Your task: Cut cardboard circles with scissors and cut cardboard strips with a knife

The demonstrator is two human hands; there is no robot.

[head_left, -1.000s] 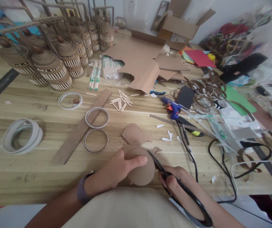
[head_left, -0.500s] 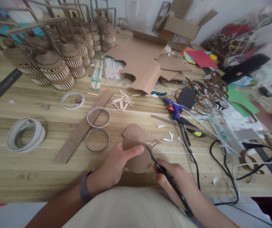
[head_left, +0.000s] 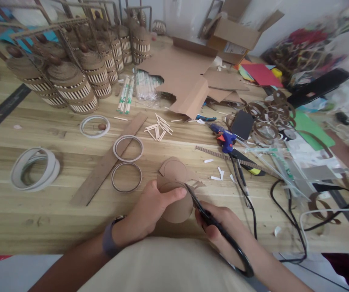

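Note:
My left hand [head_left: 150, 207] is closed on a piece of brown cardboard [head_left: 178, 207], its thumb lying across the top face. The lower edge of that piece is rounded. In my right hand [head_left: 220, 219] is a pair of black-handled scissors [head_left: 206, 213], its blades at the cardboard's right edge near my left thumb. Just beyond lies another cardboard scrap [head_left: 174, 168] with a circle drawn on it. Two thin rings, one nearer [head_left: 126, 177] and one farther [head_left: 128, 148], rest left of my hands beside a flat cardboard strip [head_left: 107, 162].
A blue glue gun [head_left: 225, 138] with a black cord lies to the right, near white paper bits. Wide white rings [head_left: 34, 168] sit at left. Small sticks [head_left: 159, 127] lie ahead. Several lantern-like models [head_left: 71, 85] crowd the back left; cardboard sheets [head_left: 177, 69] lie behind.
The scissors' handles have spread wider apart, and the blades show more open at the cardboard's edge. My left hand keeps its hold. The whole view has shifted slightly.

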